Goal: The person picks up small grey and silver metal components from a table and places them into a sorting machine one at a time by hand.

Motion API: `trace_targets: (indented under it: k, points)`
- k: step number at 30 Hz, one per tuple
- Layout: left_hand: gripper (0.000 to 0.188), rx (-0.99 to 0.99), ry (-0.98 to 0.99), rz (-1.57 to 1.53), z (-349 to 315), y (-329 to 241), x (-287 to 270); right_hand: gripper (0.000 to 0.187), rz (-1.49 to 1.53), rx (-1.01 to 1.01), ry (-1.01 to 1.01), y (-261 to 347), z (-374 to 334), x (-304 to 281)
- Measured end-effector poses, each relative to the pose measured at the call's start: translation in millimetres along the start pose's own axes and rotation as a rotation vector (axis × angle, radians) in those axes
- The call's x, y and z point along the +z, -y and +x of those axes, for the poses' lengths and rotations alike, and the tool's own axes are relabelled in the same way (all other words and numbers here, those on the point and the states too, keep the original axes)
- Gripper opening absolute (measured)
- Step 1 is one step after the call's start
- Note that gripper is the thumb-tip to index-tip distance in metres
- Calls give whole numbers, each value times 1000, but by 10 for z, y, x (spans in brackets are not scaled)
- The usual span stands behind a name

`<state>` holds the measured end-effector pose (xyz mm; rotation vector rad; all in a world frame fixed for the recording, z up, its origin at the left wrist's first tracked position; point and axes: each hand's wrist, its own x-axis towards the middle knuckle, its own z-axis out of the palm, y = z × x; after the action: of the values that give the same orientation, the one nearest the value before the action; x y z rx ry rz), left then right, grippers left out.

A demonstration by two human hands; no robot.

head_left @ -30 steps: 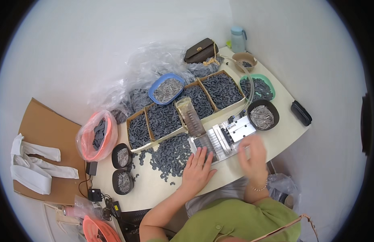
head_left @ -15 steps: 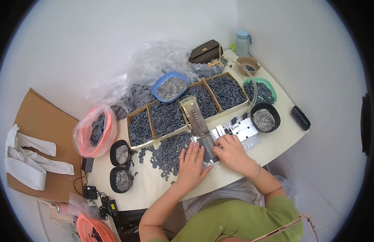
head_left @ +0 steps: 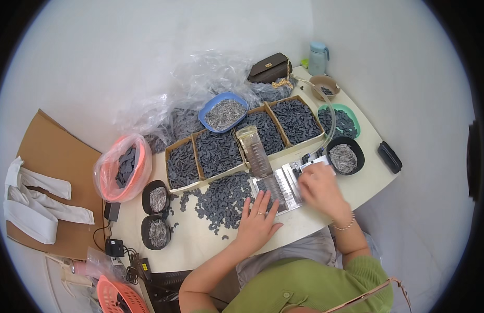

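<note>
A metal jig [head_left: 290, 189] with ridged slots lies on the table in front of me, and a clear slotted plastic piece [head_left: 258, 156] runs from it toward the cardboard trays. My left hand [head_left: 256, 221] rests at the jig's near left part, fingers spread, fingertips on it. Over the jig's right side is my right hand [head_left: 321, 192], its fingers bent downward and slightly blurred; whether they hold anything is hidden. Small dark grey plastic pieces [head_left: 223, 201] lie heaped left of the jig.
A divided cardboard tray [head_left: 206, 181] of grey pieces stands behind, with a blue dish [head_left: 201, 116] of metal pins on it. Black bowls [head_left: 361, 156] of pins, a green dish [head_left: 357, 125], and a bag-lined orange basket [head_left: 142, 180] surround the work. A clear hose [head_left: 333, 117] curves behind the jig.
My right hand has moved right, off the jig's slotted middle, uncovering its shiny ridges. My left hand has shifted slightly right and toward me, still spread. The view has tilted a little.
</note>
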<state>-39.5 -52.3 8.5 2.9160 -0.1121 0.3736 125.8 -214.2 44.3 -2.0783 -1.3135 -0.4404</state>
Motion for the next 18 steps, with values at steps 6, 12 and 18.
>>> trace_targets:
  k: [6, 12, 18]
  points:
    - [55, 13, -26, 102, 30, 41, -31, 20, -352, 397, -163, -453, -256, -533]
    - [59, 33, 7, 143, 53, 74, -61, 29, 137, 336, -586, 34, -159, -337]
    - [66, -15, 45, 78, 0, 39, -75, 38, 711, 214, -716, 447, -399, 173]
